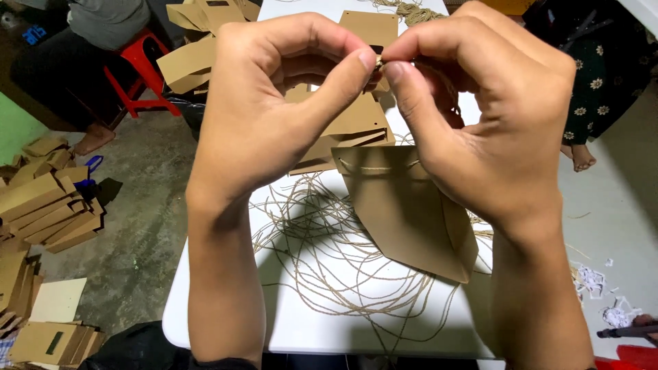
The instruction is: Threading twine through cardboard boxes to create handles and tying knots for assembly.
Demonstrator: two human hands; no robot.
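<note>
Both hands, left hand [274, 103] and right hand [493, 116], pinch shut on a twine end [379, 63] above a brown paper bag [404, 205] on the white table [308, 322], apparently knotting its handle, which calls for a steady, fine grip.

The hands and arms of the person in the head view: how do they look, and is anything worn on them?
The left hand and right hand are bare: no gloves, rings or watch. Fingernails are short and unpainted. Both forearms are uncovered down to the lower frame edge, where a dark garment edge shows at the left elbow. No markings are visible.
</note>
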